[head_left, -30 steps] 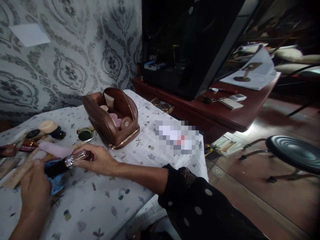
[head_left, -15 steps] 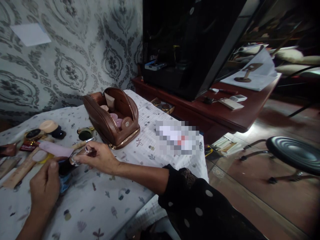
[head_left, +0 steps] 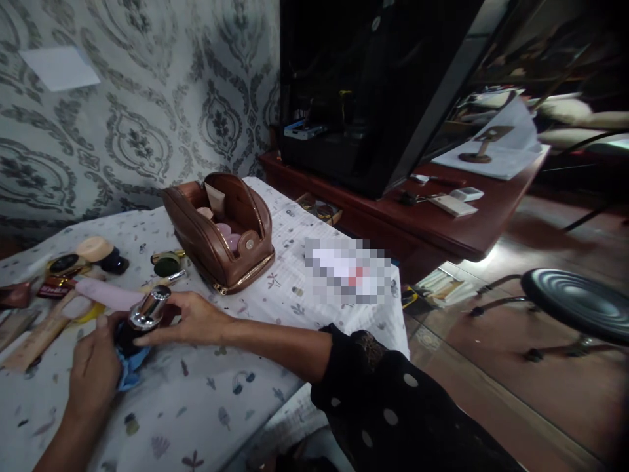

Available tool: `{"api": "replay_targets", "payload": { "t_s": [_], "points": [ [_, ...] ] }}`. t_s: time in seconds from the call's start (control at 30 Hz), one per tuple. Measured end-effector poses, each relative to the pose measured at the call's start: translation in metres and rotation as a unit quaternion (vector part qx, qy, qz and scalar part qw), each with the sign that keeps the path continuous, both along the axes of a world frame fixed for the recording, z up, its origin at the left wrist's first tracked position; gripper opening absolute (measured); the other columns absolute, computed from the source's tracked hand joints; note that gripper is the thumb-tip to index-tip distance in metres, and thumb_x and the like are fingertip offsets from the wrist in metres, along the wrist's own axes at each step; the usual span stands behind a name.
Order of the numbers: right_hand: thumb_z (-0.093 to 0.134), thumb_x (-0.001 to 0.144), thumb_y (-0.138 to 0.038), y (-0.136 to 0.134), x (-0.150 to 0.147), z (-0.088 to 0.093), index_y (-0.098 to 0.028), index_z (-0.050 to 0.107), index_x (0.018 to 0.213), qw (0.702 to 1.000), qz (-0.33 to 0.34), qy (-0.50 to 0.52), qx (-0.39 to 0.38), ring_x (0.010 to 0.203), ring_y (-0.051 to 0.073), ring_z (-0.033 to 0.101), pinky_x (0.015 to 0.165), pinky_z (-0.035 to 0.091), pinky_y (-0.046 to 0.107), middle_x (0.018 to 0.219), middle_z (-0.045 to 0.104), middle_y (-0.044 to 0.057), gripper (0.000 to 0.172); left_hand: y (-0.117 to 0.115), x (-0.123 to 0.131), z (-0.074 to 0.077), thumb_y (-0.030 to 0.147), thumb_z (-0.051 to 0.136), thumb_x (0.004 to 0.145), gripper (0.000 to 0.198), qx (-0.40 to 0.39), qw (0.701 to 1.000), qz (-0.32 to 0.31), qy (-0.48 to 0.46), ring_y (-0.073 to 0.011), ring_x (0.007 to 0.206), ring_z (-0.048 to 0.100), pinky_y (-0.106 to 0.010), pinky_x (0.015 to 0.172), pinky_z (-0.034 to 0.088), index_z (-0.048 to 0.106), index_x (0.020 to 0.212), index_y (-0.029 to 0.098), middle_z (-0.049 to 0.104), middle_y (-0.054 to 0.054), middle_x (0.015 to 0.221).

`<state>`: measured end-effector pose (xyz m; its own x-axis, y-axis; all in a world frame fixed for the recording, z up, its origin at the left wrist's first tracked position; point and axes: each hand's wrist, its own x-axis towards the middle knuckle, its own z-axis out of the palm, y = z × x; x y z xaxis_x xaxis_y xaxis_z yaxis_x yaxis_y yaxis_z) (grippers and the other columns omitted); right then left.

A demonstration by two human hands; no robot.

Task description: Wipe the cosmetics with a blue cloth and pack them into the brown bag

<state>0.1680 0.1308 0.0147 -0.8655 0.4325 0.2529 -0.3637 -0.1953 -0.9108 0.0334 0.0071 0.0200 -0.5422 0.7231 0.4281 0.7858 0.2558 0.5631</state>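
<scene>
Between my two hands is a small dark bottle with a shiny silver top (head_left: 151, 308), its top leaning up and to the right. My left hand (head_left: 94, 360) grips its left side, along with a crumpled blue cloth (head_left: 132, 369) at the bottle's lower end. My right hand (head_left: 194, 320) is closed round it from the right, thumb in front, the other fingers partly hidden behind the silver top. Just beyond lies a pale pink tube (head_left: 108, 294). The open brown cosmetic bag (head_left: 230, 262) stands behind my right hand, with pink items and a beige tube inside.
Several cosmetics lie at the left, among them a beige-capped jar (head_left: 95, 249), a long beige box (head_left: 37, 337) and a round dark green compact (head_left: 167, 263). A blurred-out item (head_left: 348, 270) is on the patterned cloth (head_left: 246, 419). A red-brown cabinet (head_left: 442, 223) and black stool (head_left: 580, 305) stand right.
My right hand has shifted from the silver top down to the bottle's body. The bottle has turned more upright, and its silver top now shows fully.
</scene>
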Motion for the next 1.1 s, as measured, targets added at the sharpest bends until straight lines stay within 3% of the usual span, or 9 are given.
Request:
{"api": "replay_targets", "payload": {
  "t_s": [0.13,0.3,0.43,0.53,0.7,0.83,1.1],
  "points": [
    [0.090,0.055,-0.044,0.000,0.000,-0.005,-0.018,0.071,0.093,0.997,-0.036,-0.036,0.055,0.078,0.013,0.059,0.076,0.049,0.023,0.083,0.065,-0.003,0.050,0.003,0.002,0.001,0.061,0.032,0.090,0.059,0.016,0.998,0.046,-0.049,-0.0283,0.088,0.070,-0.040,0.079,0.055,0.072,0.092,0.017,0.075,-0.008,0.085],
    [0.087,0.065,-0.036,0.002,0.003,-0.006,-0.018,0.071,0.100,0.990,-0.054,-0.062,0.112,0.077,0.012,0.058,0.073,0.048,0.021,0.083,0.065,-0.004,0.043,0.001,0.004,-0.001,0.058,0.032,0.090,0.056,0.013,0.998,0.044,0.035,-0.0267,0.082,0.066,-0.038,0.073,0.050,0.069,0.098,0.017,0.071,-0.009,0.085],
    [0.086,0.066,-0.042,0.003,0.005,-0.007,-0.020,0.070,0.097,0.979,-0.065,-0.107,0.159,0.075,0.013,0.058,0.069,0.046,0.022,0.080,0.064,-0.004,0.042,-0.002,0.014,0.002,0.051,0.037,0.094,0.046,0.053,0.996,0.018,0.067,-0.0270,0.099,0.064,-0.040,0.089,0.049,0.065,0.112,0.019,0.069,-0.010,0.105],
    [0.088,0.061,-0.045,0.004,0.002,-0.011,-0.021,0.071,0.096,0.982,-0.070,-0.115,0.130,0.077,0.016,0.061,0.068,0.047,0.023,0.080,0.065,-0.002,0.046,-0.002,0.018,0.001,0.048,0.041,0.095,0.045,0.052,0.992,-0.059,0.096,-0.0290,0.111,0.060,-0.044,0.101,0.045,0.059,0.125,0.020,0.064,-0.012,0.118],
    [0.087,0.061,-0.049,0.004,-0.003,-0.016,-0.021,0.072,0.097,0.991,-0.071,-0.093,0.063,0.078,0.014,0.061,0.069,0.048,0.023,0.083,0.067,-0.002,0.048,0.005,0.011,-0.008,0.054,0.051,0.091,0.060,0.028,0.973,-0.150,0.172,-0.0331,0.115,0.058,-0.050,0.100,0.047,0.046,0.141,0.020,0.060,-0.014,0.124],
    [0.084,0.064,-0.055,0.004,-0.002,-0.015,-0.020,0.072,0.093,0.992,-0.052,-0.106,0.046,0.070,0.013,0.058,0.062,0.045,0.022,0.074,0.063,-0.003,0.047,0.008,0.008,-0.010,0.054,0.054,0.091,0.063,0.047,0.965,-0.149,0.208,-0.0312,0.113,0.061,-0.046,0.098,0.050,0.043,0.144,0.021,0.062,-0.014,0.123],
    [0.070,0.077,-0.063,0.009,-0.003,-0.012,-0.019,0.069,0.088,0.991,-0.059,-0.120,0.017,0.058,0.012,0.056,0.053,0.042,0.022,0.064,0.059,-0.003,0.046,0.003,0.010,-0.007,0.059,0.049,0.092,0.063,0.032,0.974,-0.112,0.193,-0.0283,0.106,0.068,-0.039,0.095,0.053,0.051,0.141,0.019,0.070,-0.013,0.121]
  ]
}}
